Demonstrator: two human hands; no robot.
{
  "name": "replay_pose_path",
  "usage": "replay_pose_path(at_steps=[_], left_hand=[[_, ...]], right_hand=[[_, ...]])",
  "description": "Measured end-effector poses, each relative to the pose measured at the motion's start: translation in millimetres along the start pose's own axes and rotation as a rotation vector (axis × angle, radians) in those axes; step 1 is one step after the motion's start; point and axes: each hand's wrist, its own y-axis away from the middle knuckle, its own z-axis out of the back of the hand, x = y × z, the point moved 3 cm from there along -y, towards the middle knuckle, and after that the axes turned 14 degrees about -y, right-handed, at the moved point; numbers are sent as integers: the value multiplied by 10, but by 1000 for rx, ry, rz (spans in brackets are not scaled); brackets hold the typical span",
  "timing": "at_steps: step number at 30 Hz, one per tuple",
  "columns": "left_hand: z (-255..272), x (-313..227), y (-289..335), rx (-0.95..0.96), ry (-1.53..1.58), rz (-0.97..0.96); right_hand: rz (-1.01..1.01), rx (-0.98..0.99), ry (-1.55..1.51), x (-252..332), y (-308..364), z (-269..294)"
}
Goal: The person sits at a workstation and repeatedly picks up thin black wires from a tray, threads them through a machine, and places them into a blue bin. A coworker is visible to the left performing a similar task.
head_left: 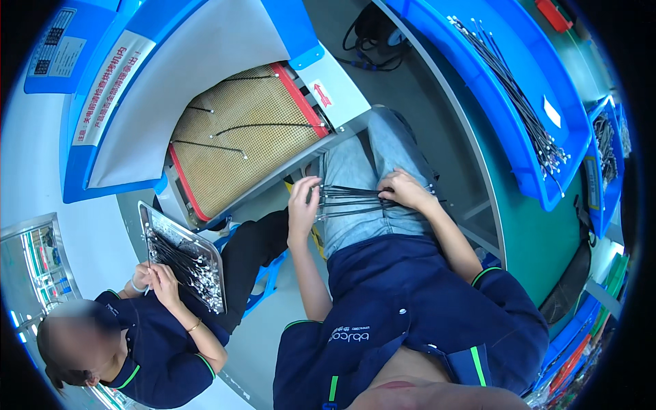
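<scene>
Several thin black cables (350, 194) with small end connectors lie across my jeans-clad lap, spread a little apart. My left hand (301, 208) is at their left ends, its fingers bent and closed at the connectors. Over the right part of the bundle, my right hand (407, 190) is closed, thumb and fingers pressed on the cables. Their right ends show partly beyond that hand.
Ahead is a blue machine (287, 27) with a mesh conveyor belt (253, 133) carrying several black cables. A blue tray (570, 130) of cables stands on the green table (529, 236) at right. At left, a co-worker handles a cable above a metal tray (214, 256).
</scene>
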Motion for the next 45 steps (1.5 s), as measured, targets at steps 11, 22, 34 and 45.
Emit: replay_pose_path(at_steps=[11,22,34,45], left_hand=[[-265,115,175,139,-124,45],[-45,-49,173,136,-73,193],[16,-216,115,-15,-99,-26],[-39,-492,43,-22,-57,-188]], right_hand=[[31,-199,-251,153,88,274],[61,-181,-262,265,185,561],[117,-169,-296,458,245,682],[418,-284,-79,682,165,698]])
